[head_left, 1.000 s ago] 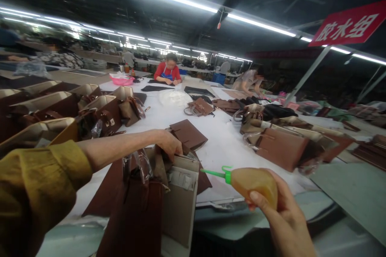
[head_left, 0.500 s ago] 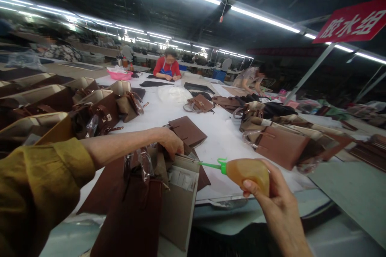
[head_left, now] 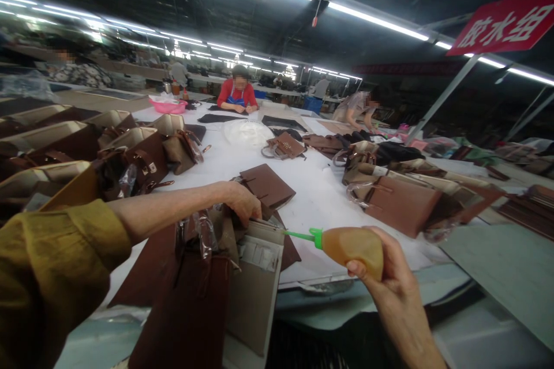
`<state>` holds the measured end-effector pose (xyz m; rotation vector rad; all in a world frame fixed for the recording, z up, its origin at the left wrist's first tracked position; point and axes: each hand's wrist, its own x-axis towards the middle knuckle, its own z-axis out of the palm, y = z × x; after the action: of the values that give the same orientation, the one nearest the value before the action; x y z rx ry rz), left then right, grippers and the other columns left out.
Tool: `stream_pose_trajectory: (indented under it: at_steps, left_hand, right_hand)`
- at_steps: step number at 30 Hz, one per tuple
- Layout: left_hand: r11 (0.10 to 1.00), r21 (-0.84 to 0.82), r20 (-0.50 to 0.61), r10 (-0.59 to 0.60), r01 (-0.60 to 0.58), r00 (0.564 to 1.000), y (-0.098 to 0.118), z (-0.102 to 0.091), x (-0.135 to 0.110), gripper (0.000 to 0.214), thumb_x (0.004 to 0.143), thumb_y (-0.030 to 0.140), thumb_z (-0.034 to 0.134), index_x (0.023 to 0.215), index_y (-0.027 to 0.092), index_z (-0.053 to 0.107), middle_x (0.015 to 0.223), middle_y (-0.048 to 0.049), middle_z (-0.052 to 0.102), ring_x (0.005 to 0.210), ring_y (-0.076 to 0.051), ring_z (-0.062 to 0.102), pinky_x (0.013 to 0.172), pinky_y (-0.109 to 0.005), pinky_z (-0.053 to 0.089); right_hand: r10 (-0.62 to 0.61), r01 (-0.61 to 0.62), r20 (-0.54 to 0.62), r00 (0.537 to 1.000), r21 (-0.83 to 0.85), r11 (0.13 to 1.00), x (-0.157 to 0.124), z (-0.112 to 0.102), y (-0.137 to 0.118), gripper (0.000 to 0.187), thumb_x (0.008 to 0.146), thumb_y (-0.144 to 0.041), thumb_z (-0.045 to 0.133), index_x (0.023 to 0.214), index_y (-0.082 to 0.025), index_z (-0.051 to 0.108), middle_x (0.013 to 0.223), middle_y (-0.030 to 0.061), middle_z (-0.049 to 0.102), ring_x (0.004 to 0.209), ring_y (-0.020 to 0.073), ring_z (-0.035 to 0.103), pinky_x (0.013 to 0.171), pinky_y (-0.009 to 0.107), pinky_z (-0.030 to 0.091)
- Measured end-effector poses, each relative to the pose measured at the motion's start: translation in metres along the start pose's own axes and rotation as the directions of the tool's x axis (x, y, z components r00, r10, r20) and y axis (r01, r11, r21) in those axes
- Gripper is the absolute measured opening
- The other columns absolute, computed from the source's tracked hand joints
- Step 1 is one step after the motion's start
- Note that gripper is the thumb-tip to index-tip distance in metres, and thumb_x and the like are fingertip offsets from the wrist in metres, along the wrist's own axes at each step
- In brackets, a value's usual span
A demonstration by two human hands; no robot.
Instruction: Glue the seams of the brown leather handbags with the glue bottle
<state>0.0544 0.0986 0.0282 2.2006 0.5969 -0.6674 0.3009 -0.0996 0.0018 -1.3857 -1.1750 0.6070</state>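
My left hand, at the end of a mustard-yellow sleeve, grips the far upper edge of an open brown leather bag that stands in front of me, its pale grey lining facing right. My right hand is closed round an amber squeeze bottle of glue. The bottle's green nozzle points left and touches the bag's rim just beside my left fingers. A flat brown leather piece lies on the white table right behind that hand.
Rows of open brown bags crowd the table's left side, and more bags lie at the right. A person in red sits at the far end, others work left and right. A pink basin stands far back. A red sign hangs upper right.
My right hand has carried the glue bottle left until its nozzle tip reaches the bag's rim. My left hand keeps its grip on the bag's edge.
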Motion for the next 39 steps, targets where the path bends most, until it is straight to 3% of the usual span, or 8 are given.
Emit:
stream_pose_trajectory:
  at_steps: [7, 12, 20, 27, 32, 39]
  left_hand:
    - [1.000, 0.029, 0.015, 0.000, -0.001, 1.000, -0.002, 0.000, 0.002, 0.033, 0.061, 0.005, 0.057, 0.085, 0.021, 0.073, 0.068, 0.0048, 0.069, 0.063, -0.013, 0.054, 0.057, -0.019, 0.043]
    - [0.997, 0.076, 0.026, -0.008, 0.006, 1.000, -0.004, 0.001, 0.005, 0.031, 0.063, 0.008, 0.059, 0.089, 0.020, 0.072, 0.074, 0.0035, 0.070, 0.063, -0.012, 0.055, 0.058, -0.019, 0.044]
    - [0.987, 0.156, 0.041, -0.033, 0.026, 0.999, 0.000, 0.000, 0.003, 0.033, 0.065, 0.011, 0.058, 0.094, 0.021, 0.070, 0.076, 0.0023, 0.070, 0.064, -0.013, 0.056, 0.056, -0.019, 0.043]
    - [0.980, 0.191, 0.040, -0.059, 0.050, 0.997, 0.012, 0.001, 0.001, 0.032, 0.065, 0.011, 0.057, 0.093, 0.019, 0.070, 0.076, 0.0004, 0.070, 0.064, -0.014, 0.056, 0.056, -0.021, 0.044]
    - [0.979, 0.196, 0.056, -0.071, 0.059, 0.996, 0.017, 0.002, 0.001, 0.034, 0.065, 0.010, 0.054, 0.095, 0.019, 0.069, 0.076, 0.0008, 0.069, 0.063, -0.014, 0.056, 0.056, -0.020, 0.044]
    - [0.969, 0.246, 0.051, -0.038, 0.025, 0.998, 0.023, 0.002, 0.001, 0.034, 0.066, 0.009, 0.053, 0.095, 0.018, 0.069, 0.083, -0.0003, 0.070, 0.064, -0.012, 0.055, 0.054, -0.019, 0.041]
  right_hand:
    - [-0.021, 0.023, 0.056, 0.998, -0.048, 0.999, -0.005, -0.005, 0.010, 0.052, 0.066, -0.037, 0.075, 0.112, -0.028, 0.052, 0.111, -0.0007, 0.054, 0.098, 0.0187, 0.052, 0.082, 0.023, 0.041]
    - [-0.071, 0.071, -0.002, 0.997, -0.044, 0.997, 0.001, -0.003, 0.009, 0.048, 0.067, -0.035, 0.074, 0.110, -0.028, 0.052, 0.106, 0.0006, 0.056, 0.092, 0.0191, 0.055, 0.076, 0.025, 0.045]
    - [0.037, -0.036, 0.048, 0.998, -0.018, 0.999, -0.002, -0.004, 0.017, 0.051, 0.065, -0.036, 0.076, 0.110, -0.027, 0.051, 0.105, 0.0012, 0.056, 0.091, 0.0202, 0.055, 0.076, 0.026, 0.046]
    - [0.162, -0.173, 0.121, 0.979, 0.082, 0.982, -0.003, -0.008, 0.009, 0.049, 0.071, -0.037, 0.072, 0.113, -0.028, 0.049, 0.080, -0.0020, 0.061, 0.059, 0.0140, 0.052, 0.056, 0.025, 0.045]
    - [0.208, -0.228, 0.177, 0.962, 0.099, 0.969, 0.000, -0.009, 0.015, 0.045, 0.074, -0.036, 0.070, 0.112, -0.025, 0.050, 0.068, -0.0030, 0.060, 0.056, 0.0141, 0.050, 0.054, 0.024, 0.043]
    - [0.252, -0.293, 0.215, 0.944, 0.182, 0.939, 0.005, -0.011, 0.032, 0.042, 0.072, -0.036, 0.071, 0.108, -0.023, 0.053, 0.072, -0.0011, 0.061, 0.057, 0.0141, 0.051, 0.049, 0.024, 0.041]
